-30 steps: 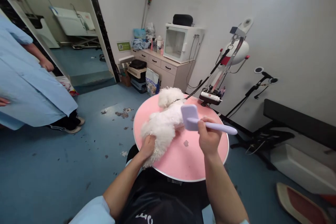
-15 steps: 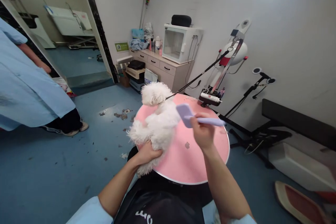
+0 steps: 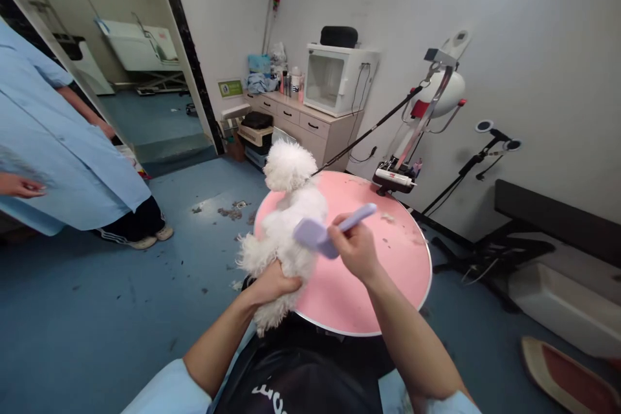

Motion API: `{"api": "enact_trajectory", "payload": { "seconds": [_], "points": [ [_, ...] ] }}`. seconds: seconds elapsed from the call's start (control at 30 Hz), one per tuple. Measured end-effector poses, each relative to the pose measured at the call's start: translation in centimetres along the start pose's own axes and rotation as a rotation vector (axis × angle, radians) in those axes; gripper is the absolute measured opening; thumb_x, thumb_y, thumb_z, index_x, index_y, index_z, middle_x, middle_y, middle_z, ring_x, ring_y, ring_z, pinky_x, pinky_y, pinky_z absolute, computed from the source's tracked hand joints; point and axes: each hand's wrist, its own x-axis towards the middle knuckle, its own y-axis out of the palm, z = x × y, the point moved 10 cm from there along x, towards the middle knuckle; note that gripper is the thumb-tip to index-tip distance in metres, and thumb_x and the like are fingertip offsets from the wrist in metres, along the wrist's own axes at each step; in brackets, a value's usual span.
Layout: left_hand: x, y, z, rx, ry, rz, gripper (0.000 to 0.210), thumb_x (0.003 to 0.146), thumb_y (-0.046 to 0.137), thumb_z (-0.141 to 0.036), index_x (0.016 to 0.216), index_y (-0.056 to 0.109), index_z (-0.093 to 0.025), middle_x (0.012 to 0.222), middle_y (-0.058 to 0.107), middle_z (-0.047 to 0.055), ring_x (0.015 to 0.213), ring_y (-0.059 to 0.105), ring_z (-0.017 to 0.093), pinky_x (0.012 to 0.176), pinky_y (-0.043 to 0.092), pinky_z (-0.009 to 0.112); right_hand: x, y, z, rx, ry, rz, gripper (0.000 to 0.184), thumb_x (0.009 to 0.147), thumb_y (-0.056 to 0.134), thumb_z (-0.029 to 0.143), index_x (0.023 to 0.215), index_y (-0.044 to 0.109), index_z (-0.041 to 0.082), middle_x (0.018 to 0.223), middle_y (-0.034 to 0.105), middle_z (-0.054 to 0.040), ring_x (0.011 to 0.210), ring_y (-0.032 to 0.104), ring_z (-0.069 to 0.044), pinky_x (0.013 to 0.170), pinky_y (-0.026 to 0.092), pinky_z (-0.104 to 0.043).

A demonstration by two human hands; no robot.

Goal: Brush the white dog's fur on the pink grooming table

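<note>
A fluffy white dog (image 3: 294, 207) is on the round pink grooming table (image 3: 359, 291), its head toward the far side. A dark leash (image 3: 373, 129) runs from its neck up to a metal arm. My left hand (image 3: 274, 283) is closed on the dog's hindquarters near a rear leg, some fingers buried in the fur. My right hand (image 3: 356, 246) grips a lavender slicker brush (image 3: 313, 236) by its handle. The brush head is over the dog's right flank; whether its bristles touch the coat I cannot tell.
A clamped grooming arm (image 3: 395, 174) rises at the table's far right edge. On the left stands a person in a light blue gown (image 3: 72, 142). Behind are a drawer cabinet (image 3: 310, 126) and white glass-doored box (image 3: 334, 81). Hair clumps (image 3: 230, 213) dot the floor.
My right hand has swung the brush left, from above the table to the dog's flank. My left hand keeps its hold. The dog's head looks slightly raised. The person's other hand has come into view.
</note>
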Motion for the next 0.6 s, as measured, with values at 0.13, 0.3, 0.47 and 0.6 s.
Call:
{"api": "enact_trajectory", "payload": {
  "seconds": [0.13, 0.3, 0.47, 0.6],
  "points": [
    [-0.7, 0.4, 1.3, -0.031, -0.06, 0.029, 0.054, 0.058, 0.073, -0.029, 0.108, 0.061, -0.013, 0.11, 0.066, 0.01, 0.102, 0.059, 0.027, 0.094, 0.045, 0.038, -0.7, 1.1, 0.8, 0.016, -0.065, 0.081, 0.009, 0.078, 0.06, 0.028, 0.076, 0.057, 0.02, 0.068, 0.059, 0.0003, 0.058, 0.055, -0.013, 0.052, 0.045, -0.024],
    [-1.3, -0.1, 1.4, -0.07, -0.041, -0.01, 0.051, 0.062, 0.07, -0.026, 0.11, 0.061, -0.013, 0.109, 0.066, 0.008, 0.1, 0.059, 0.024, 0.092, 0.045, 0.036, -1.5, 0.5, 0.2, 0.009, -0.013, -0.037, 0.009, 0.08, 0.058, 0.028, 0.077, 0.057, 0.019, 0.069, 0.059, 0.0004, 0.055, 0.054, -0.012, 0.051, 0.043, -0.024],
    [-2.0, 0.3, 2.1, -0.059, -0.115, 0.059, 0.044, 0.059, 0.071, -0.026, 0.1, 0.065, -0.011, 0.103, 0.068, 0.01, 0.097, 0.06, 0.027, 0.091, 0.046, 0.04, -2.4, 4.0, 0.4, 0.057, -0.034, 0.293, 0.008, 0.079, 0.06, 0.026, 0.076, 0.058, 0.019, 0.064, 0.058, 0.0017, 0.052, 0.053, -0.012, 0.048, 0.042, -0.023],
    [-2.6, -0.5, 1.3, -0.076, -0.021, -0.003, 0.056, 0.057, 0.073, -0.022, 0.111, 0.061, -0.013, 0.113, 0.065, 0.009, 0.105, 0.057, 0.027, 0.098, 0.042, 0.039, -2.3, -0.4, 0.6, -0.009, -0.054, -0.148, 0.009, 0.08, 0.058, 0.028, 0.079, 0.056, 0.019, 0.068, 0.058, 0.0003, 0.056, 0.054, -0.013, 0.052, 0.044, -0.025]
  ]
}}
